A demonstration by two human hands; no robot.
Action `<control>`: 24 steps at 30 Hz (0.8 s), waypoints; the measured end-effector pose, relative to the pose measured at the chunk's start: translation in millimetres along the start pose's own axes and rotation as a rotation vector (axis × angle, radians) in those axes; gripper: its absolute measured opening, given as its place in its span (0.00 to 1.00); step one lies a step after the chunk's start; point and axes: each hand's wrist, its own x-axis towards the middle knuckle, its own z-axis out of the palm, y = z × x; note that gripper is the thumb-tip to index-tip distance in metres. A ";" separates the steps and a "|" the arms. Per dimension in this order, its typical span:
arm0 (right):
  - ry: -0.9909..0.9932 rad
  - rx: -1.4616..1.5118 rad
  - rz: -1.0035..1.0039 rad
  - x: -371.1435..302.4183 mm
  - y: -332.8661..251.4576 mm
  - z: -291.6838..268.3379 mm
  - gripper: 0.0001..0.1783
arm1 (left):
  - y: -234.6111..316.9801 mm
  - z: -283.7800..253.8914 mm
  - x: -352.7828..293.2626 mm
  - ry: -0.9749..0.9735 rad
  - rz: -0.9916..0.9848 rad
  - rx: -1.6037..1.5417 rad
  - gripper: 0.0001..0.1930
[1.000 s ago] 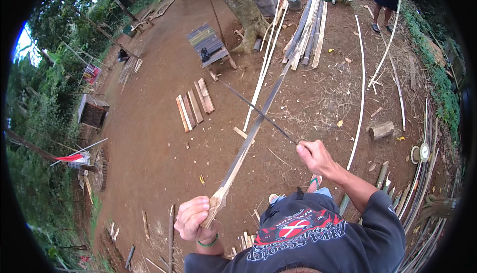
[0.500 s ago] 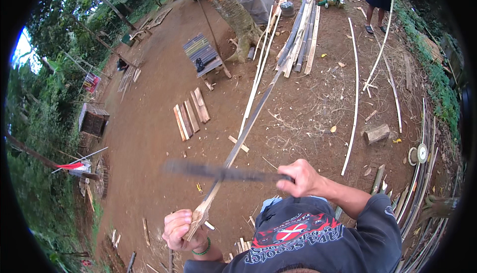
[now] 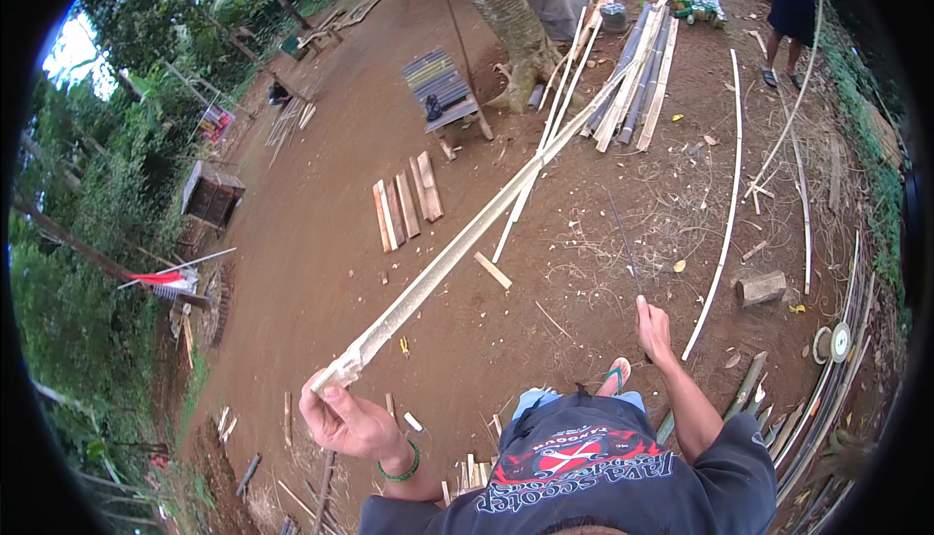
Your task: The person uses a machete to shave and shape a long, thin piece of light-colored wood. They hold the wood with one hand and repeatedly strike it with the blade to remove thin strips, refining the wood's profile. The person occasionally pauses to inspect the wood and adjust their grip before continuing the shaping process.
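Observation:
My left hand (image 3: 352, 423), with a green band at the wrist, grips the near end of a long split bamboo strip (image 3: 457, 248). The held end is frayed and whittled, and its pale hollow inner side faces up. The strip runs away from me to the far pile of bamboo. My right hand (image 3: 655, 331) is closed around the handle of a long knife, like a machete (image 3: 624, 238). Seen nearly edge-on, the thin dark blade points away from me, apart from the strip. Most of the handle is hidden in my fist.
Split bamboo lengths (image 3: 637, 78) lie in a pile ahead, near a tree trunk (image 3: 506, 19). Short boards (image 3: 408, 199) rest on the dirt by a slatted stand (image 3: 440, 88). Rightward are a log piece (image 3: 761, 289), a spool (image 3: 832, 343) and another person (image 3: 793, 10) holding a strip.
The machete has swung from across the strip to the right, its blade now pointing away. The bamboo strip has turned from its dark outer side to its pale inner side.

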 end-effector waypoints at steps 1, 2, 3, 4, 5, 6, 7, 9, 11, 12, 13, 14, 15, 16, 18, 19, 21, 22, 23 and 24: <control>-0.014 0.037 -0.031 -17.0 -12.2 4.5 0.33 | -1.8 3.9 -0.2 -0.004 -0.054 -0.014 0.09; -0.041 0.081 -0.060 -39.6 -38.0 5.7 0.32 | -0.5 6.8 4.2 -0.009 -0.101 -0.016 0.09; -0.061 0.132 -0.095 -53.5 -52.7 13.1 0.31 | 1.3 7.2 8.8 -0.010 -0.140 -0.026 0.09; -0.084 0.216 -0.142 -61.4 -57.8 23.4 0.27 | -0.3 6.4 12.1 -0.007 -0.162 -0.036 0.09; -0.140 0.246 -0.215 -68.5 -65.9 33.5 0.25 | -3.5 3.7 14.4 -0.006 -0.185 -0.045 0.09; -0.194 0.268 -0.285 -85.0 -97.9 34.5 0.24 | -7.9 -1.6 15.4 -0.002 -0.216 -0.055 0.09; -0.229 0.288 -0.351 -97.4 -122.9 38.1 0.23 | -10.3 -4.1 16.3 -0.007 -0.225 -0.051 0.09; -0.306 0.293 -0.474 -112.0 -157.6 55.8 0.20 | -12.9 -9.8 16.7 -0.018 -0.255 -0.049 0.10; -0.424 0.307 -0.564 -129.7 -205.1 66.6 0.20 | -16.9 -13.0 12.6 -0.014 -0.284 -0.067 0.11; -0.484 0.293 -0.614 -138.2 -230.0 68.7 0.20 | -14.6 -11.1 12.7 -0.022 -0.294 -0.074 0.11; -0.534 0.281 -0.660 -145.6 -251.3 71.5 0.20 | -16.0 -9.2 12.5 -0.039 -0.305 -0.088 0.11; -0.539 0.296 -0.704 -154.7 -267.8 79.5 0.21 | -18.7 -13.8 12.2 -0.063 -0.307 -0.049 0.10; -0.540 0.311 -0.751 -162.9 -282.3 86.7 0.21 | -20.4 -17.8 13.8 -0.079 -0.293 -0.027 0.10; -0.540 0.324 -0.797 -166.6 -291.0 92.1 0.21 | -22.1 -21.5 15.9 -0.095 -0.279 -0.006 0.10; -0.455 0.241 -0.845 -152.0 -283.9 106.8 0.21 | -26.9 -26.6 17.6 -0.137 -0.225 0.027 0.10; -0.419 0.192 -0.865 -145.9 -279.2 113.3 0.22 | -31.0 -27.8 17.7 -0.118 -0.264 -0.016 0.09; -0.398 0.183 -0.766 -149.9 -284.4 122.8 0.22 | -38.2 -25.5 20.9 -0.082 -0.340 -0.097 0.08; -0.379 0.166 -0.727 -155.4 -289.8 128.4 0.22 | -40.4 -22.9 23.1 -0.045 -0.387 -0.113 0.07; -0.361 0.150 -0.689 -158.9 -292.2 131.7 0.22 | -42.2 -27.2 20.1 -0.062 -0.361 -0.109 0.06; -0.349 0.159 -0.737 -156.0 -291.7 134.0 0.22 | -43.9 -32.4 17.3 -0.077 -0.324 -0.108 0.06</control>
